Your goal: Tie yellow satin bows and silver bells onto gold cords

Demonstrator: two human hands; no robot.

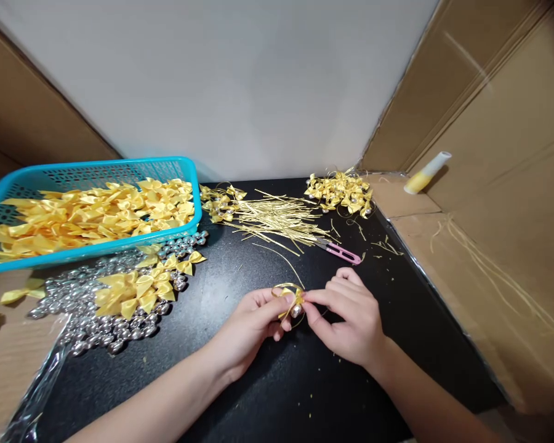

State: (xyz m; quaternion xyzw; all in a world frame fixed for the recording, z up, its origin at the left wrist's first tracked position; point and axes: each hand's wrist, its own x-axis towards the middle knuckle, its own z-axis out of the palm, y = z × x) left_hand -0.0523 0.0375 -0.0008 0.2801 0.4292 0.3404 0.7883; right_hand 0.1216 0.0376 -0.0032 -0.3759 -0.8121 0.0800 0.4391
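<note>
My left hand [261,317] pinches a yellow ribbon bow [287,296] between thumb and fingers, above the dark tabletop. A shiny silver bell-like bead [296,311] sits at the bow's right side. Thin gold cord [284,285] loops over and around the bow, and one loose end reaches up and away. My right hand [344,311] meets the bow from the right. Its thumb and index finger are closed at the bow's edge, where the gold cord runs; the exact grip is partly hidden. Its other fingers are curled.
A blue basket [194,197] of yellow bows stands at left, behind silver beads [80,286] with bows on top. Cut gold cords [281,215], pink-handled snips [344,252] and a pile of beaded bows [341,192] lie at the back. Cardboard walls [503,141] flank the table.
</note>
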